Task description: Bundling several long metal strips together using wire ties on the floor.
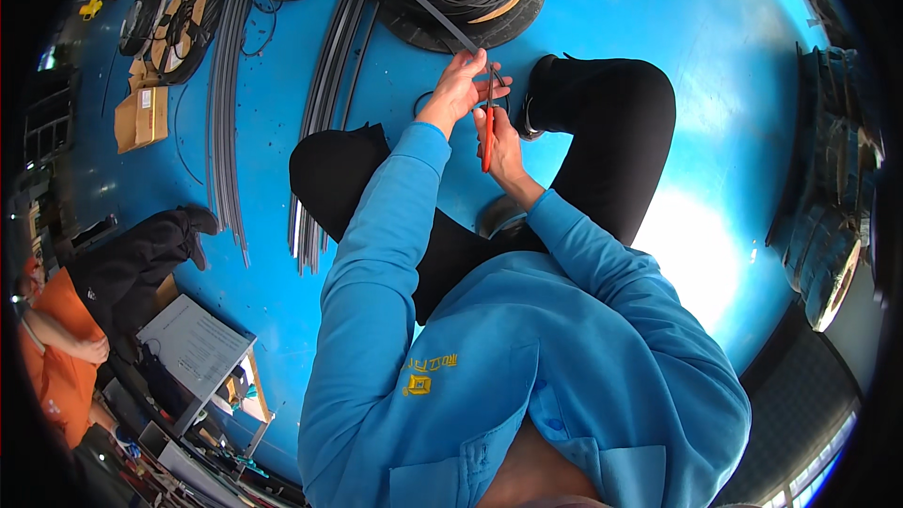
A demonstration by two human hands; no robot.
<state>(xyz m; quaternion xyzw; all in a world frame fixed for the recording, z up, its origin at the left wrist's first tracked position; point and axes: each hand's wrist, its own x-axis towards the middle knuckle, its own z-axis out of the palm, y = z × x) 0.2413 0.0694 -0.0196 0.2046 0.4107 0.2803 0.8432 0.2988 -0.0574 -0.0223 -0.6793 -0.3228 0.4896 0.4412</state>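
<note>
My left hand (456,87) is closed around the end of a long, flat dark grey strip (428,7), which runs up and away to the left. In my right hand (506,149) is a red-handled hand cutter (487,136). Its dark jaws point away from me, beside the fingers of my left hand. Both hands meet between my bent knees, close above the blue floor. A thin black piece shows by the left fingers; whether it belongs to the strip, I cannot tell.
Just beyond my hands lies a large spool of black cable (470,0). Bundles of long grey strips (230,113) lie to the left, near an open cardboard box (141,119). Another person in orange (61,357) sits at lower left, beside a grey box (196,343). Wrapped rolls (826,259) stand right.
</note>
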